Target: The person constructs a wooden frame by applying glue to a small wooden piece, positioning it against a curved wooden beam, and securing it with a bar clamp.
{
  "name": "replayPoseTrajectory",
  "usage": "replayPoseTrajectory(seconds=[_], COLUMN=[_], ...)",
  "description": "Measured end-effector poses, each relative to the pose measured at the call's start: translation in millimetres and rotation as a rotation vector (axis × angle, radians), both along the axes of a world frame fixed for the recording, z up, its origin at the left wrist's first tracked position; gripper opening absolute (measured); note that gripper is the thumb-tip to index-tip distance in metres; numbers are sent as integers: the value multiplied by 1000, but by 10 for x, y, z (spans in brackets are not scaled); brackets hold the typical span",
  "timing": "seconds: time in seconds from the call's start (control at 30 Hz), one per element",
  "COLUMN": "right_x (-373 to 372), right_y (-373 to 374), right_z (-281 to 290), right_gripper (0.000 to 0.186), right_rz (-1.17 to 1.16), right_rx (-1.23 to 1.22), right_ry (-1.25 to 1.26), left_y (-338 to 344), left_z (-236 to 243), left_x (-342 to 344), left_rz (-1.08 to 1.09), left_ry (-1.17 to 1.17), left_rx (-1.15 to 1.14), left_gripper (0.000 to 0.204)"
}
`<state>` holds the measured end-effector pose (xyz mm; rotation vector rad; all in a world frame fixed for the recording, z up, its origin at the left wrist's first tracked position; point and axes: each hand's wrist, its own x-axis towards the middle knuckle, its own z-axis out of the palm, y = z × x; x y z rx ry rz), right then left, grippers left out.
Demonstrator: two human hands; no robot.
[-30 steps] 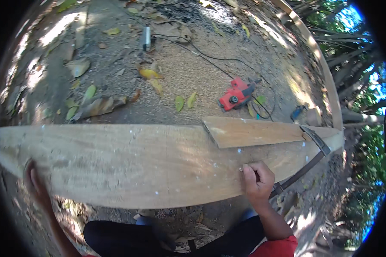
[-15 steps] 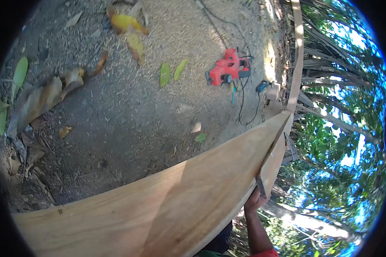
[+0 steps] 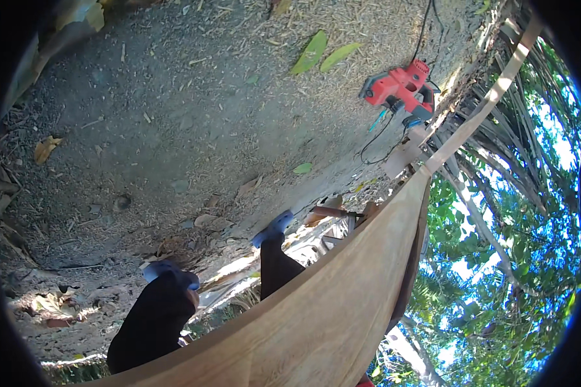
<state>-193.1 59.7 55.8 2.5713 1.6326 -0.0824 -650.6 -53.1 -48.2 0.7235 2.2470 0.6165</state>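
Observation:
A broad, pale wooden board (image 3: 316, 303) slants across the lower part of the view, from the bottom edge up to a narrow end at the right. Its grain shows on the smooth face. Neither of my hands shows. A scrap of red sleeve (image 3: 365, 382) peeks out at the bottom, below the board's lower edge. On the ground at the upper right lies a red corded power planer (image 3: 400, 87), apart from the board. What grips or supports the board is hidden.
Two dark-trousered legs (image 3: 155, 316) with bluish shoes (image 3: 274, 229) stand beyond the board. A brown-handled object (image 3: 336, 211) lies near its far edge. A long wooden strip (image 3: 484, 106) runs from the board's tip to the upper right. Green leaves (image 3: 310, 53) and shavings litter the ground; foliage fills the right.
The board now sits lower in view, exposing the legs behind it. My right hand, earlier at the board's lower right edge, has gone from view. The planer appears farther right.

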Motion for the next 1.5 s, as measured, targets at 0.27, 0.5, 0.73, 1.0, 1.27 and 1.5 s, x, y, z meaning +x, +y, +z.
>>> replayPoseTrajectory(seconds=[0.27, 0.5, 0.73, 1.0, 1.27, 1.5], right_x=[-33, 61, 203, 1583, 4793, 3570], right_y=[51, -78, 39, -991, -4593, -5767], right_z=[-40, -58, -274, 219, -1794, -3045], right_gripper=[19, 17, 9, 13, 33, 35], right_rz=[16, 67, 404, 488, -392, -632], right_rx=[-6, 114, 440, 860, 200, -255], right_ry=[11, 82, 194, 593, -103, 363], left_y=[-38, -159, -681, -1280, -1788, -851], left_z=[54, 13, -665, -1773, -1654, 669], left_x=[151, 424, 1180, 2139, 2237, 2742], left_rz=[12, -79, -227, -458, -411, -356], left_ry=[-75, -152, -282, -306, -192, 86], left_rx=[-46, 36, 49, -92, -210, 508], left_gripper=[55, 50, 46, 41, 37, 30])
